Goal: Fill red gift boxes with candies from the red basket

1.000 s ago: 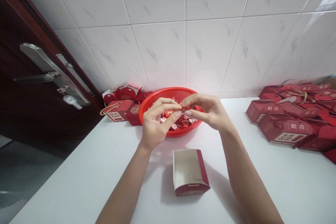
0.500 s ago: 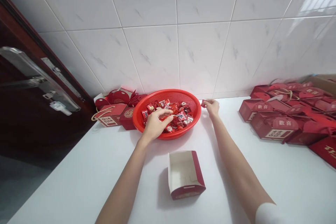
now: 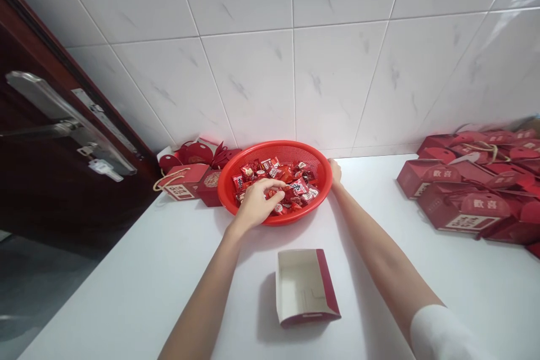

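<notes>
Seemingly part done: shut red boxes (image 3: pixel 464 208) w/ handle tops sit packed well R of the R hand's (image 3: pixel 336 172) fingers, and a few more boxes (image 3: pixel 192 175) L of the L hand (image 3: pixel 256 203); contents can't be seen. One box, the open box (image 3: pixel 329 281), lies on the tabletop (image 3: pixel 169 270) nearer the camera than the fingers: not shut yet, only pale inner walls showing. Beneath the L fingers is the red basket (image 3: pixel 295 219) w/ lots of wrapped sweets (image 3: pixel 300 187), so prob. plenty left. L thumb & index stand slightly apart; contact w/ sweets unclear. R fingers, just past basket's R rim, are mostly hidden: can't tell if pinching smth.
</notes>
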The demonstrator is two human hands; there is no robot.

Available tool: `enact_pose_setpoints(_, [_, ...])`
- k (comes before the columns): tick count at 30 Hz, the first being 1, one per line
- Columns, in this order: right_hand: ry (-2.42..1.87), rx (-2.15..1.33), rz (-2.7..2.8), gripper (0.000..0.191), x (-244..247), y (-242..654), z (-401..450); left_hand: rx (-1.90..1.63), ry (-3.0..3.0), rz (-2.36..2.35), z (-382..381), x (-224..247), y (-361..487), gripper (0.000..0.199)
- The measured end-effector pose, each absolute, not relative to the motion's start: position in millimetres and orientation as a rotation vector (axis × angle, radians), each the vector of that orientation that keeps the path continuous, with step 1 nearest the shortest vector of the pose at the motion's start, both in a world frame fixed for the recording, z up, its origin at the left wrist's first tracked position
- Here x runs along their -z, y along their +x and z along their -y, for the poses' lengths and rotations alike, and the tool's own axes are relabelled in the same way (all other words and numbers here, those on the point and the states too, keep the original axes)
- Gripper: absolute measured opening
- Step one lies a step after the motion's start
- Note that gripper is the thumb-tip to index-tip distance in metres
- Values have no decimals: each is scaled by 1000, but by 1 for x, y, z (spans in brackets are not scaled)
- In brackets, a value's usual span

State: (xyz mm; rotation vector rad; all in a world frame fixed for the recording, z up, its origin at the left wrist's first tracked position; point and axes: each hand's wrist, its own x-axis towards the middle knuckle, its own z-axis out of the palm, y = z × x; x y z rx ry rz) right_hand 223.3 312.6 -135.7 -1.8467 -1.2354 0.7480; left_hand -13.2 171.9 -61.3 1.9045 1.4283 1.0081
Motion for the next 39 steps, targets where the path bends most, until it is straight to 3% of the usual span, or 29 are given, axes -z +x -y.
enact_pose_setpoints(6, [-1680,-657,1138,16,121,230,-307,-903,2044,-1495,-167,55,-7,27])
enact_pose_setpoints(12, [-1353,-575,1236,20,54,223,-281,-800,2091,-1519,-164,50,-4,33])
enact_pose_setpoints(16, [-921,-820,1996,15,26,204,-240,-781,2061,-1456,-165,51,-3,30])
enact_pose_setpoints(20, [-1109,-823,2379,25,32,185,-216,-769,2013,-1449,-164,50,-3,26])
enact_pose_setpoints(24, [-1161,-888,2327,28,40,180,-219,-760,1981,-1533,-165,46,-5,27])
enact_pose_setpoints(30, [-1125,-975,2025,13,42,192,-229,-519,2035,-1399,-175,37,-4,10])
enact_pose_setpoints(34, [-1064,-1265,1630,22,46,193,-231,-398,2084,-1364,-182,42,5,15])
enact_pose_setpoints(39, [-1022,-1305,1545,27,47,192,-232,-436,2077,-1329,-183,47,6,14])
